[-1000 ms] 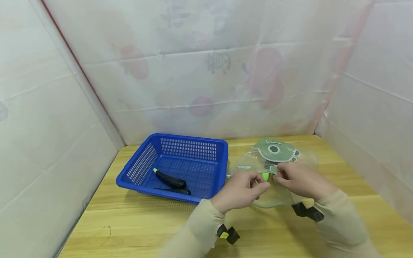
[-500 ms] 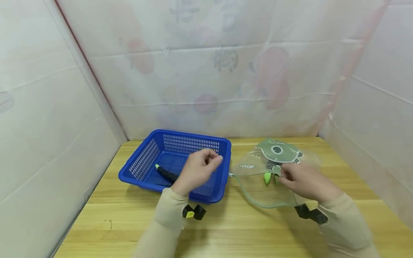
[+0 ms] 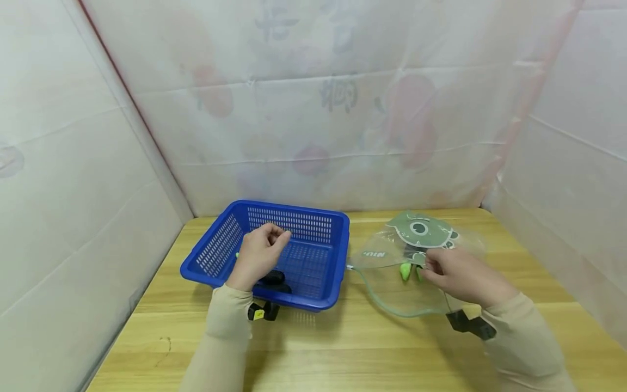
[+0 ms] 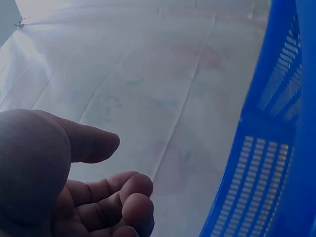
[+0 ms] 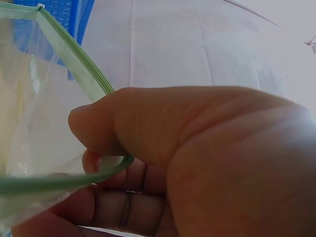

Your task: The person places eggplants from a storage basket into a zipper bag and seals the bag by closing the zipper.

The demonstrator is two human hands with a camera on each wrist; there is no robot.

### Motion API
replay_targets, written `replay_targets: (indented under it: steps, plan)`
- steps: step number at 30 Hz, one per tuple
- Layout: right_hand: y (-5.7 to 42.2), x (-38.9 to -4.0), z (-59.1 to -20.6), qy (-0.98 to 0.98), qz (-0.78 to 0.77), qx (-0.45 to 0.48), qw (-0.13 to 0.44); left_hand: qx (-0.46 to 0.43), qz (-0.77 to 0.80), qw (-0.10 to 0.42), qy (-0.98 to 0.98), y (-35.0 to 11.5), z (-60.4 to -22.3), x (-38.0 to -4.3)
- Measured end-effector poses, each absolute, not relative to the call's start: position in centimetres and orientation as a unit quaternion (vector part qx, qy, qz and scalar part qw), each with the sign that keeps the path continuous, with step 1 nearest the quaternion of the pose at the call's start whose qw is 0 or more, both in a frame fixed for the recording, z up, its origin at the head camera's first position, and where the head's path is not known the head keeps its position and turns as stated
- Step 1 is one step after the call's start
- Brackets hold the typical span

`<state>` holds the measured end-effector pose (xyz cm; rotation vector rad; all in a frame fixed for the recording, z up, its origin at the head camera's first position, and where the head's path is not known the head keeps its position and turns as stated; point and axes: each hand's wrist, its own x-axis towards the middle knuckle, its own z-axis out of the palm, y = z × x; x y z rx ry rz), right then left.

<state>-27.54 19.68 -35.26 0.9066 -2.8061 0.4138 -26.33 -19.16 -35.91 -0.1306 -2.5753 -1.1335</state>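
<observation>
My left hand [image 3: 259, 253] hovers over the blue basket, fingers loosely curled and holding nothing; in the left wrist view a gap shows between thumb and fingers. Below it, dark eggplants [image 3: 273, 277] lie in the basket [image 3: 343, 261], partly hidden by the hand and wrist. My right hand [image 3: 458, 272] pinches the green-edged rim of a clear zip bag [image 3: 374, 242] printed with a green cartoon face. In the right wrist view the bag's green zip edge [image 5: 74, 54] runs to the thumb, and its mouth gapes. Green tips [image 3: 405, 270] of dark vegetables show at the mouth.
Both things rest on a wood-grain table [image 3: 352, 348], the basket left of the bag. Pale printed sheets [image 3: 313, 109] hang behind the table and along both sides. Black camera mounts [image 3: 262, 311] sit on the wrists.
My left hand has let go of the bag's mouth and moved left over the basket. The right hand stays at the bag's rim.
</observation>
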Motion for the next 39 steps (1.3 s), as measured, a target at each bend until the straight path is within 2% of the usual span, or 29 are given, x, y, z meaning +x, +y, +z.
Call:
replay_targets:
  steps: [9,16,31,39]
  plan:
    - [19.6,-27.5,-35.3,-0.943,0.133,0.296,0.072,-0.005,-0.384,0.162,-0.909,-22.2,-35.6,-26.3]
    - [19.4,-27.6,-35.4,-0.94,0.143,0.301,0.076,-0.021,-0.327,0.144,-0.934,-23.9,-34.9,-26.6]
    - [19.2,-28.1,-35.5,-0.941,0.135,0.301,0.076,-0.091,-0.147,0.017,-0.985,-27.4,-32.7,-30.5]
    - [19.1,-28.2,-35.7,-0.942,0.138,0.297,0.069,-0.14,-0.07,-0.099,-0.983,-27.9,-33.3,-33.1]
